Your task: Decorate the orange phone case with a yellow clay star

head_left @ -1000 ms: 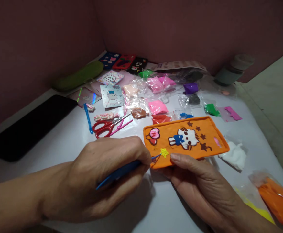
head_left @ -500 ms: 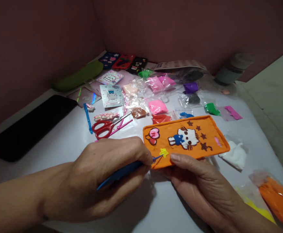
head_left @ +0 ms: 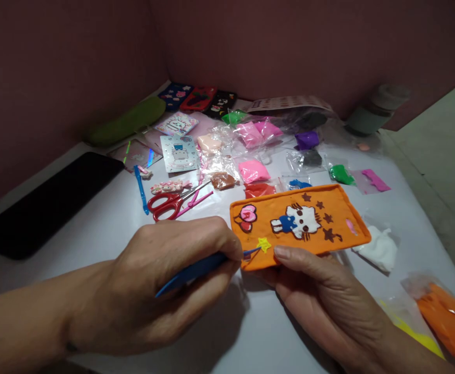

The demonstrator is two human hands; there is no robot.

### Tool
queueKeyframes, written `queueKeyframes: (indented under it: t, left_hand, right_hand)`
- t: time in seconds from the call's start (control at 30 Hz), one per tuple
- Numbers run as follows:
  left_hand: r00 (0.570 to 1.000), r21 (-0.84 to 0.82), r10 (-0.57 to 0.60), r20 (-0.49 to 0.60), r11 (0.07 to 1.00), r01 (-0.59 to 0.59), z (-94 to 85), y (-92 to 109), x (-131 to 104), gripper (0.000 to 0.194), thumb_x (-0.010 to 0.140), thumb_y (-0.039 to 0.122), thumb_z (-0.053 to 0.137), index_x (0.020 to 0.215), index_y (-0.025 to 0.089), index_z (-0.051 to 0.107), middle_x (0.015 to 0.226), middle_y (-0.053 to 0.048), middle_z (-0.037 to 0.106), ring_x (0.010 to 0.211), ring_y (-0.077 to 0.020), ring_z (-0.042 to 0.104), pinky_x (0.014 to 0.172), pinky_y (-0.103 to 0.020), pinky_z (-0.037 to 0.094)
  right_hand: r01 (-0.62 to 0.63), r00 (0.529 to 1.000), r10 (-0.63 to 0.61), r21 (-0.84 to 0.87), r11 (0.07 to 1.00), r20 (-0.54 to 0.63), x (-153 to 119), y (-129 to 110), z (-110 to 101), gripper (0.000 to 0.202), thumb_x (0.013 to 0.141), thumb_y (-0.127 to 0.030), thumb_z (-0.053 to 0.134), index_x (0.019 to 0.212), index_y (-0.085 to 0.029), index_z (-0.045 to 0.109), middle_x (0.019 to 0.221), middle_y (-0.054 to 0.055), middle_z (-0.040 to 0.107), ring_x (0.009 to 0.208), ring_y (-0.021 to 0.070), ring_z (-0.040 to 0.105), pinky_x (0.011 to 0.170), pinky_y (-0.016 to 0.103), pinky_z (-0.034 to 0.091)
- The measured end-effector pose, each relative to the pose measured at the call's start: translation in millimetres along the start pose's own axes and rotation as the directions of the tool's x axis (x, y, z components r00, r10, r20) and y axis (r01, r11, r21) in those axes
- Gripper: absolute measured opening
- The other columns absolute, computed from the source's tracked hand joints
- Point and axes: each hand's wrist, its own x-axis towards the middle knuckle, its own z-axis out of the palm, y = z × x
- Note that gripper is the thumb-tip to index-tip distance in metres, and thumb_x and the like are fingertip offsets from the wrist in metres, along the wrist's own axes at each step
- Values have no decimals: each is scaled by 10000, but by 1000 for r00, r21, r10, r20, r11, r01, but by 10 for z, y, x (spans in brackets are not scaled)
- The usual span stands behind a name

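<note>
My left hand (head_left: 180,280) is closed in a pinch around a blue clay modelling tool (head_left: 192,274). The tool's thin tip touches a small yellow star (head_left: 263,244) near the lower left edge of an orange clay-covered phone case (head_left: 330,202). From below and the right, my right hand (head_left: 321,296) grips that case, thumb on its front and fingers underneath, mostly hidden. On the case are a white cat figure (head_left: 303,222) in blue, brown stars (head_left: 327,218) and a pink-and-red heart shape (head_left: 247,214).
Red-handled scissors (head_left: 167,205) and a blue tool (head_left: 141,189) lie beyond my left hand. Several clay packets (head_left: 254,171) spread behind the case. A black phone-like slab (head_left: 51,202) lies left, an orange clay bag (head_left: 445,319) right, and a bottle (head_left: 377,111) at the back.
My left hand and the tool have shifted very slightly, with the tip still at the yellow star. The phone case has barely moved.
</note>
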Motion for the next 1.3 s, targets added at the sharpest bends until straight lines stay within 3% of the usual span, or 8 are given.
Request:
queueKeyframes:
  t: [0.23, 0.6, 0.93, 1.3]
  left_hand:
    - [998, 45, 6, -56, 999, -4, 16, 3, -26, 154, 851, 95, 502, 901, 233, 548, 721, 33, 660, 583, -112, 623, 510, -208, 441]
    - [1000, -10, 18, -23, 1000, -18, 18, -11, -14, 178, 818, 72, 521, 903, 224, 559, 714, 39, 651, 568, -90, 617, 519, -175, 462]
    - [999, -32, 38, 18, 999, -38, 21, -6, -14, 191, 825, 39, 516, 921, 197, 565, 744, 29, 648, 618, -82, 601, 572, -146, 470]
    - [999, -60, 41, 27, 997, -39, 42, -33, -15, 195, 835, 39, 513, 941, 197, 557, 763, 25, 637, 645, -83, 594, 596, -142, 456]
  right_hand:
    - [16, 1000, -17, -40, 999, -22, 11, -7, -15, 614, 712, -26, 755, 1244, -309, 635, 1015, 7, 776, 1040, 253, 710, 954, 424, 570]
    - [5, 1000, -6, 17, 1000, 15, 8, -9, 12, 611, 748, 9, 720, 1247, -332, 632, 1028, -16, 775, 1046, 221, 712, 921, 351, 591]
    - [14, 1000, -13, -6, 1000, 14, -1, 0, 6, 592, 741, 0, 728, 1226, -329, 645, 1023, -15, 775, 1077, 238, 698, 946, 392, 581]
    - [9, 999, -9, 11, 1000, 52, 5, -9, -13, 621, 708, 0, 751, 1214, -344, 646, 991, -11, 779, 1036, 233, 712, 857, 344, 610]
